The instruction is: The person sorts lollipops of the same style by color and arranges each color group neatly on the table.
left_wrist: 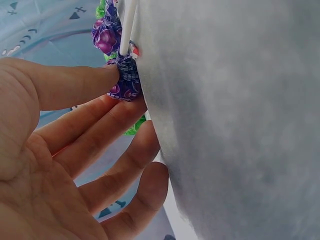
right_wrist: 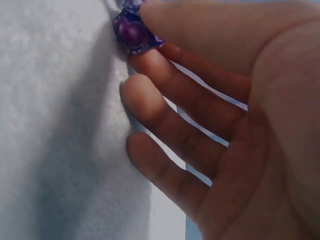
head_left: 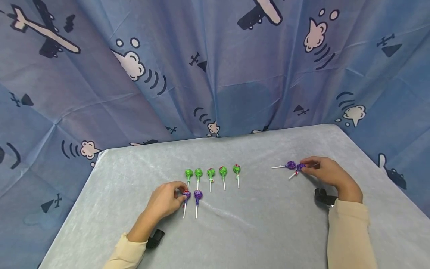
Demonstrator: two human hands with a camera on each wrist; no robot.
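Observation:
My left hand (head_left: 165, 200) pinches the head of a purple-wrapped lollipop (head_left: 184, 210) between thumb and fingers, its white stick pointing toward me. Beside it on the right lies a second purple lollipop (head_left: 198, 195), parallel to it. Just beyond them runs a row of several green lollipops (head_left: 210, 172), sticks toward me. Over on the right, my right hand (head_left: 327, 172) pinches a purple lollipop (right_wrist: 133, 34) by its head, and the stick slants down to the left. Another purple lollipop (head_left: 290, 165) lies right against its head, stick pointing left.
A grey-white cloth covers the table (head_left: 255, 231). Behind it hangs a blue curtain (head_left: 248, 104) printed with planes and clouds. Dark wrist devices show at the left wrist (head_left: 155, 239) and the right wrist (head_left: 324, 197).

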